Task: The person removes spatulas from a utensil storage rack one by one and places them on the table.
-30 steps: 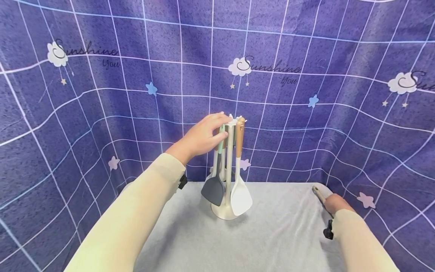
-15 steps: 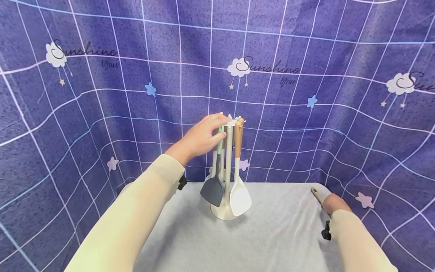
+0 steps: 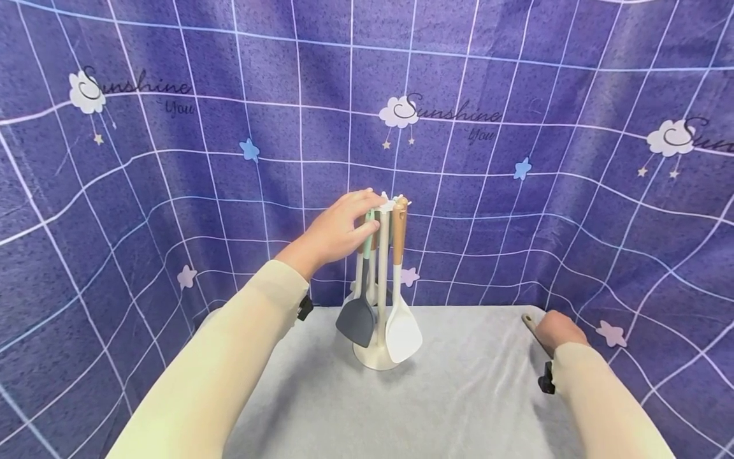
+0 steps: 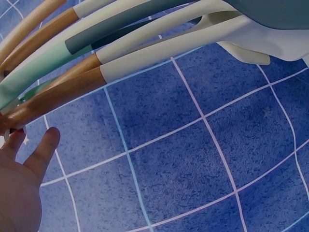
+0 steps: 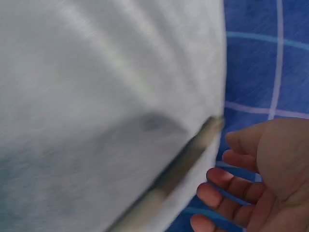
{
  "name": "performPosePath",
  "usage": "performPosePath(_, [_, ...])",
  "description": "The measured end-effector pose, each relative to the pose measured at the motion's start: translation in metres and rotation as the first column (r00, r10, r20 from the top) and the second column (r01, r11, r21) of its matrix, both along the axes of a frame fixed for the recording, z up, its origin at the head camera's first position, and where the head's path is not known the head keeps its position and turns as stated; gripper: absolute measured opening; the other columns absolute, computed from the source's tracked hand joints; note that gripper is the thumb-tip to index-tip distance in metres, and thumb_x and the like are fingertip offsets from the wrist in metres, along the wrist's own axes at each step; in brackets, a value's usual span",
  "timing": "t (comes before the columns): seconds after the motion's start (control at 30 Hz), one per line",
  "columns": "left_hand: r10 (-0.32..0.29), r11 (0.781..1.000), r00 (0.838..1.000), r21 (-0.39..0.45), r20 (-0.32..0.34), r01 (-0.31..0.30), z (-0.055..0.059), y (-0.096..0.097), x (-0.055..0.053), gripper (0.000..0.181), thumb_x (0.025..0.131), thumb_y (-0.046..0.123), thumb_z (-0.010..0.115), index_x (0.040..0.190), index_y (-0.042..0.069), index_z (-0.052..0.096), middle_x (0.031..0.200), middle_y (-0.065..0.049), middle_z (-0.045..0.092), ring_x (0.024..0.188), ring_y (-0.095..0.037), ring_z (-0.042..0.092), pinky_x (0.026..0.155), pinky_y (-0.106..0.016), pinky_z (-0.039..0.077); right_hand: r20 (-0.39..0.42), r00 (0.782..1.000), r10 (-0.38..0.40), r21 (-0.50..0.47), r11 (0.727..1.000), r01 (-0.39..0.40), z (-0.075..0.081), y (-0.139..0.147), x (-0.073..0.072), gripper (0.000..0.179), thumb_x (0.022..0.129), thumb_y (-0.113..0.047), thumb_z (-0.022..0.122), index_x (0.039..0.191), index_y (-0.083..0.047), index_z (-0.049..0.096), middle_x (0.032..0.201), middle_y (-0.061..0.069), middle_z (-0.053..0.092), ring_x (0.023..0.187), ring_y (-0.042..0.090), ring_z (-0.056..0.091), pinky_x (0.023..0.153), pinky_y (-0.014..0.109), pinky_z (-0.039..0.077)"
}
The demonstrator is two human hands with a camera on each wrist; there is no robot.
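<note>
A cream utensil stand [image 3: 383, 268] rises from the table, hung with kitchen tools. At its front hang a dark grey turner [image 3: 357, 322] with a mint handle and a white turner [image 3: 404, 335] with a wooden handle. My left hand [image 3: 338, 229] rests at the stand's top, fingers laid over the top and thumb beside the handles. In the left wrist view its outer fingers are extended near a wooden handle [image 4: 63, 99]. My right hand [image 5: 270, 179] is at the far right, fingers relaxed and apart, beside a long beige handle [image 5: 188, 157] lying on the table. The handle's other end is out of view.
Grey cloth [image 3: 459, 382] covers the table. A purple curtain [image 3: 459, 76] with white and blue grid lines stands behind and on both sides, close to the right hand. More pale tools [image 3: 351, 293] hang behind the grey turner.
My right hand has lifted up from the beige handle, so more of the handle shows below it. My left hand stays at the stand's top. The whole view has shifted slightly.
</note>
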State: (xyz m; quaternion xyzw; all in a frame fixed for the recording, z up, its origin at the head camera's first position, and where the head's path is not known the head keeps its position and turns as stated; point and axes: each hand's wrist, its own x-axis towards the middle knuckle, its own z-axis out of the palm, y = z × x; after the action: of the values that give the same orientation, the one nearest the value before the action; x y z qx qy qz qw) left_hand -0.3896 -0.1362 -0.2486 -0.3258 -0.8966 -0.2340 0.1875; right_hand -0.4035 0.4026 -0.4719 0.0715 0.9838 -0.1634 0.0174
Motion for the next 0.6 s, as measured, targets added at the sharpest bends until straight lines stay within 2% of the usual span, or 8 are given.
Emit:
performPosePath(0.1, [0.003,1.0,1.0,0.003,-0.004,-0.003,0.0,0.001,0.001,0.057,0.115,0.044,0.055,0.17,0.028,0.054,0.185,-0.003,0.04,0.176,-0.027,0.028,0.14,-0.067,0.028,-0.04,0.999,0.032,0.022,0.999,-0.031,0.017,-0.012,-0.01,0.038,0.105,-0.025,0.057,0.104,0.009,0.075,0.117,0.039,0.074,0.104,0.056,0.074,0.09,0.07,0.062])
performPosePath(0.13, [0.004,1.0,1.0,0.003,-0.006,-0.004,0.0,0.001,0.001,0.057,0.116,0.044,0.055,0.17,0.028,0.054,0.184,-0.003,0.041,0.176,-0.027,0.029,0.14,-0.067,0.028,-0.054,0.997,0.053,0.018,0.998,-0.052,0.024,-0.018,-0.015,0.038,0.106,-0.026,0.058,0.104,0.007,0.076,0.116,0.037,0.076,0.105,0.057,0.074,0.092,0.071,0.061])
performPosePath(0.2, [0.003,1.0,1.0,0.003,-0.01,-0.003,-0.001,0.002,0.001,0.056,0.116,0.045,0.055,0.17,0.029,0.055,0.184,-0.002,0.042,0.176,-0.026,0.029,0.14,-0.067,0.029,-0.115,0.987,0.113,0.018,0.994,-0.112,0.036,-0.029,-0.025,0.038,0.107,-0.027,0.06,0.109,0.007,0.078,0.119,0.035,0.078,0.113,0.06,0.074,0.098,0.073,0.06])
performPosePath(0.23, [0.002,1.0,1.0,0.004,-0.013,-0.002,-0.001,0.002,0.001,0.056,0.116,0.046,0.055,0.17,0.029,0.055,0.184,-0.002,0.042,0.176,-0.026,0.03,0.14,-0.067,0.029,-0.152,0.978,0.146,0.015,0.989,-0.145,0.043,-0.036,-0.029,0.037,0.108,-0.026,0.06,0.11,0.006,0.079,0.117,0.032,0.08,0.112,0.058,0.075,0.099,0.072,0.06])
performPosePath(0.33, [-0.005,1.0,1.0,0.007,-0.02,0.005,-0.001,0.003,0.0,0.056,0.117,0.047,0.054,0.169,0.028,0.055,0.183,-0.002,0.043,0.176,-0.026,0.03,0.14,-0.066,0.03,-0.254,0.937,0.24,-0.004,0.968,-0.25,0.07,-0.062,-0.034,0.036,0.111,-0.024,0.063,0.118,0.006,0.081,0.114,0.027,0.083,0.107,0.052,0.079,0.101,0.069,0.06])
performPosePath(0.4, [-0.008,1.0,1.0,0.008,-0.02,0.008,-0.001,0.004,0.001,0.057,0.117,0.049,0.053,0.17,0.027,0.055,0.183,-0.003,0.043,0.176,-0.026,0.03,0.14,-0.067,0.03,-0.318,0.904,0.284,-0.016,0.952,-0.305,0.091,-0.083,-0.032,0.036,0.113,-0.023,0.063,0.123,0.007,0.08,0.122,0.028,0.082,0.113,0.052,0.078,0.104,0.069,0.06])
performPosePath(0.53, [-0.014,1.0,1.0,0.013,-0.019,0.014,-0.002,0.002,0.001,0.057,0.118,0.05,0.053,0.17,0.027,0.055,0.183,-0.005,0.044,0.176,-0.027,0.029,0.139,-0.068,0.03,-0.416,0.842,0.343,-0.067,0.912,-0.405,0.127,-0.123,-0.025,0.037,0.118,-0.024,0.059,0.131,0.004,0.079,0.131,0.027,0.08,0.125,0.051,0.075,0.11,0.068,0.057])
performPosePath(0.6, [-0.013,1.0,1.0,0.015,-0.016,0.013,-0.001,0.002,0.002,0.057,0.118,0.051,0.053,0.17,0.027,0.055,0.183,-0.004,0.044,0.176,-0.027,0.029,0.139,-0.068,0.03,-0.453,0.82,0.351,-0.104,0.892,-0.439,0.14,-0.142,-0.022,0.038,0.119,-0.026,0.058,0.135,0.002,0.078,0.134,0.026,0.08,0.126,0.048,0.075,0.111,0.066,0.058])
